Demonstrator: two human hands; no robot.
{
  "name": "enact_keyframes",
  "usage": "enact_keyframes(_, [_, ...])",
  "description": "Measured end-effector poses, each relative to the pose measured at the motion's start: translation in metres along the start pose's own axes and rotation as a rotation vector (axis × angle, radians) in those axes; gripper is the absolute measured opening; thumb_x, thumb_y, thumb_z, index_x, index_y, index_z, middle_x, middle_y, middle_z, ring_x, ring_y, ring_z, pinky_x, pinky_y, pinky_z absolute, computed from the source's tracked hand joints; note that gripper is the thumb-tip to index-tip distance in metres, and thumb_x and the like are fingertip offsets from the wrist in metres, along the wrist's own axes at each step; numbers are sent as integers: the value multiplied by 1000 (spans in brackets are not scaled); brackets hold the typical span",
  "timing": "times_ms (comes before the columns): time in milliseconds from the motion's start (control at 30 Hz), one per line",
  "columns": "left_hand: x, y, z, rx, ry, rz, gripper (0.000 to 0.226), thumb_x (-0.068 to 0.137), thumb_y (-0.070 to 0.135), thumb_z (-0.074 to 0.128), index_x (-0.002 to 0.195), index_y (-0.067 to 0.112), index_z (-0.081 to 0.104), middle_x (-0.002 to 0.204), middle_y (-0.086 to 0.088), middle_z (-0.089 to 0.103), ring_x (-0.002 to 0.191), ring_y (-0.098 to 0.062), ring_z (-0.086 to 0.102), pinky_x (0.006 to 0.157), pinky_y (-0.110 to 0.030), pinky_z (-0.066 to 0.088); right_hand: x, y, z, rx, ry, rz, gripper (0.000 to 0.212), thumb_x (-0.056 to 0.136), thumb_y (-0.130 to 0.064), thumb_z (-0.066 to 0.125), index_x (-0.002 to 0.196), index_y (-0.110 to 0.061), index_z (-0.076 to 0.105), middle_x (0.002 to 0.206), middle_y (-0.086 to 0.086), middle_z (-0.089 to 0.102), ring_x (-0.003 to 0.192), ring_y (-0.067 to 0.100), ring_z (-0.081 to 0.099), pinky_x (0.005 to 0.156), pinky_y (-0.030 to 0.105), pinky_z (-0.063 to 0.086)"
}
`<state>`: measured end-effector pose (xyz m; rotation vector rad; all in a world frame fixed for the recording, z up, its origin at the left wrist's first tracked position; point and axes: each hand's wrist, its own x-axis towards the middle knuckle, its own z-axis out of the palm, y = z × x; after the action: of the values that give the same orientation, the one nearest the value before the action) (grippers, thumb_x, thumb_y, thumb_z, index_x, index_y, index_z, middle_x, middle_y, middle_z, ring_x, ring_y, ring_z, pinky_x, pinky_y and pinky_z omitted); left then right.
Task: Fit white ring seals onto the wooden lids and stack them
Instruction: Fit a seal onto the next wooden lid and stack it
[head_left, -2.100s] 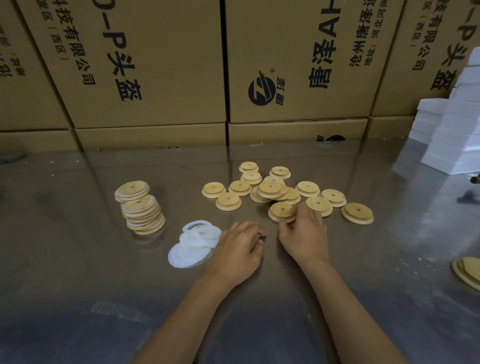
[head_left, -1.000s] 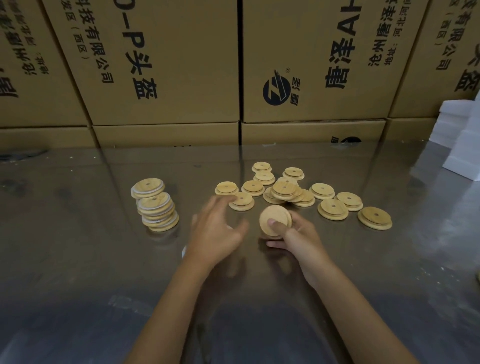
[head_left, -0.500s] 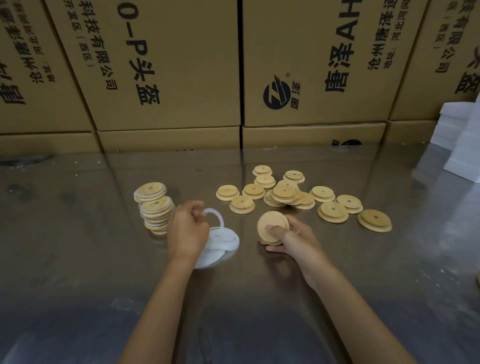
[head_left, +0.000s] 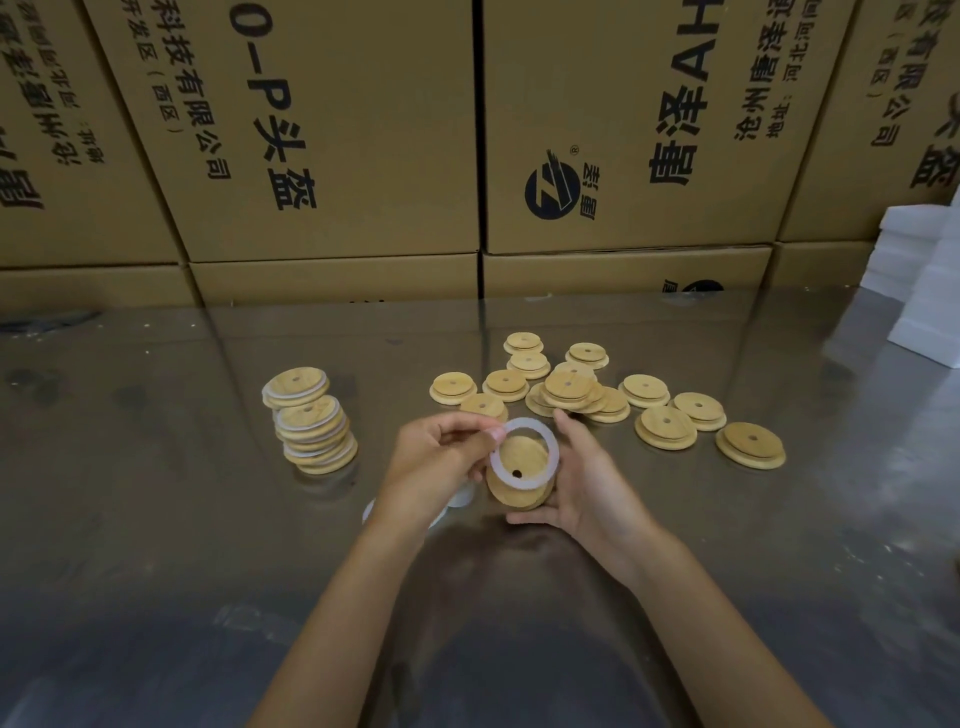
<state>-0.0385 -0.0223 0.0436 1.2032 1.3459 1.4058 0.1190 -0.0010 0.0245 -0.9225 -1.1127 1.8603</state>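
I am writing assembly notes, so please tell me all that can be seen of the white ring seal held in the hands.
The white ring seal is a thin, flat, translucent white band, seemingly soft rubber or silicone, with a wide round opening. It is tilted toward the camera, lying over the face of the wooden lid, whose small hole shows through the opening. It looks placed but not yet pressed fully on. The left hand pinches its upper left edge; the right hand holds the lid from beneath.

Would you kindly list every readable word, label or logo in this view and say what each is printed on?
"O-P头盔": cardboard box, left of centre.
"有限公司": same box, smaller column.
"唐泽AH", cut off at the top: centre-right box.
Round black logo: same box; small characters beside it too blurred to read.
Other columns: cropped or blurred.
Wooden lids, ring seals: no text.
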Motion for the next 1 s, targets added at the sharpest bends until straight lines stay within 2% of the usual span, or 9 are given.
enact_keyframes(100, [2, -4, 2, 97, 36, 18, 3, 82, 8, 75, 83, 10, 76, 76, 0, 73, 60, 0, 59, 55, -13, 45, -2, -1, 4, -71, -2, 18, 49, 98, -53, 45, 123, -17, 65, 118, 13, 72, 106, 28, 69, 76, 38, 59])
enact_keyframes(233, [1, -5, 0, 158, 9, 90, 10, 84, 6, 72, 83, 14, 77, 76, 4, 72, 64, 2, 61, 57, -12, 45, -3, 3, 3, -103, 39, -53, 31, 98, -32, 57, 120, -14, 70, 122, 18, 68, 98, 23, 67, 73, 37, 58])
enact_keyframes(400, [1, -5, -3, 234, -34, 110, 20, 88, 3, 66, 86, 21, 76, 87, 4, 75, 76, 0, 64, 68, -17, 47, -5, 6, 0, -129, 51, -102, 27, 100, -28, 57, 115, -13, 73, 106, 12, 71, 92, 21, 67, 75, 37, 59])
enact_keyframes(633, [0, -4, -3, 235, -59, 49, 17, 90, 1, 63, 94, 14, 74, 83, -5, 72, 74, -10, 63, 75, -29, 51, -3, 9, 0, -108, 94, -126, 29, 101, -28, 55, 116, -10, 71, 107, 15, 70, 88, 20, 66, 70, 34, 57])
enact_keyframes(800, [1, 0, -5, 184, -93, 32, 22, 88, -2, 66, 108, 3, 67, 75, -4, 66, 64, -8, 61, 66, -20, 52, -1, 8, -1, -21, 106, -106, 34, 102, -28, 51, 122, -5, 66, 113, 20, 69, 90, 25, 66, 68, 33, 53])
enact_keyframes(933, [-1, 3, -5, 152, -127, 4, 23, 87, -2, 66, 110, 1, 65, 79, -10, 68, 71, -21, 62, 68, -25, 54, -1, 6, 0, 36, 113, -96, 35, 103, -28, 51, 125, -3, 62, 107, 15, 67, 86, 24, 64, 68, 34, 52])
enact_keyframes(1000, [-2, 4, -7, 129, -139, -10, 22, 87, -4, 65, 109, 0, 65, 77, -12, 67, 65, -18, 61, 66, -24, 54, -1, 4, -1, 58, 126, -99, 36, 103, -27, 50, 126, -2, 61, 105, 13, 66, 86, 23, 62, 70, 34, 51])
